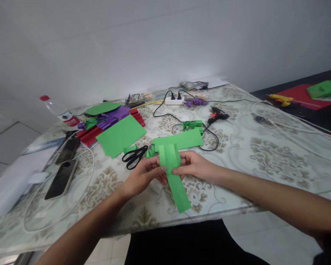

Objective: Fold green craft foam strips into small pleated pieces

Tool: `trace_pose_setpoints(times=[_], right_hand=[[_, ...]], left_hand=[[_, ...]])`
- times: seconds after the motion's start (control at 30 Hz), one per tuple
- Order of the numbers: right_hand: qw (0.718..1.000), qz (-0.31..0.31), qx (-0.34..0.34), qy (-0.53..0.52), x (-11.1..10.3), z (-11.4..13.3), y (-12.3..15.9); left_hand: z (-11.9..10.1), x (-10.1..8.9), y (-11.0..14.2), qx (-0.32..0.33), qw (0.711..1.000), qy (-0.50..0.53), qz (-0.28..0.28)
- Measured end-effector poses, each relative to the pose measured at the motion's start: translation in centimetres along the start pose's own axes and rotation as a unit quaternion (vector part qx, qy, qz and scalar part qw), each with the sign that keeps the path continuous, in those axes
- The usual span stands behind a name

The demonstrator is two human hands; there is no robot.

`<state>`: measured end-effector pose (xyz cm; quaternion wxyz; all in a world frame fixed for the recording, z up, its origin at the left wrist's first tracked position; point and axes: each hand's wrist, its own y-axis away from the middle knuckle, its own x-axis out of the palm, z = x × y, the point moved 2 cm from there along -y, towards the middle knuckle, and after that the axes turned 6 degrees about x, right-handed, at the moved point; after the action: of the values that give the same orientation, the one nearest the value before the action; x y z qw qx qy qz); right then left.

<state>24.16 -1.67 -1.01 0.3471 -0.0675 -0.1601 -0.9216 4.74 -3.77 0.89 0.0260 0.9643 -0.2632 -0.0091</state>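
Note:
A creased strip of green paper (169, 159) is held between both hands, just above the table's front half. My left hand (147, 173) pinches its left edge with the thumb on top. On the opposite edge, my right hand (194, 167) grips it the same way, thumb in front and fingers behind. The strip's narrower lower end hangs down toward the table edge. Right behind it lies another flat green paper strip (182, 139). Black-handled scissors (134, 157) rest left of my left hand, their blades partly hidden by small green scraps.
A large green sheet (121, 136) lies beside purple and red folded paper (114, 117). Behind are a power strip (174, 100) and a black glue gun (217, 115) with its cord. Two phones (62, 179), white cables and a bottle (67, 117) stand left. A yellow glue gun (281, 98) lies right.

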Motion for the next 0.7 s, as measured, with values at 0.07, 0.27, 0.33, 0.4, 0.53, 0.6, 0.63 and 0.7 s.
trace_pose_setpoints(times=[0.07,0.27,0.33,0.4,0.53,0.6,0.63,0.7], right_hand=[[1.000,-0.004,0.000,0.003,0.03,-0.01,0.02],[1.000,-0.024,-0.005,0.005,-0.05,-0.14,0.18],[1.000,-0.026,-0.005,0.001,-0.06,-0.10,0.21],[0.999,-0.034,-0.010,-0.002,-0.07,-0.04,0.19],[0.996,-0.070,-0.054,0.007,-0.17,0.03,0.14],[0.989,-0.094,-0.104,0.039,-0.22,0.12,0.31],[0.983,-0.106,-0.134,0.063,-0.22,0.19,0.46],[0.964,-0.129,-0.198,0.124,-0.17,0.37,0.87]], left_hand=[[0.01,0.00,0.02,0.001,1.000,-0.007,0.001],[0.12,0.03,0.14,0.006,1.000,-0.013,0.022],[0.08,0.13,0.24,0.005,0.999,0.003,0.033],[0.09,0.28,0.32,0.004,0.999,0.022,0.039],[0.50,0.41,0.31,0.046,0.998,0.031,0.014],[0.72,0.27,0.32,0.099,0.995,-0.029,-0.012],[0.75,0.19,0.36,0.133,0.988,-0.080,-0.027],[0.62,0.08,0.53,0.208,0.956,-0.200,-0.051]])
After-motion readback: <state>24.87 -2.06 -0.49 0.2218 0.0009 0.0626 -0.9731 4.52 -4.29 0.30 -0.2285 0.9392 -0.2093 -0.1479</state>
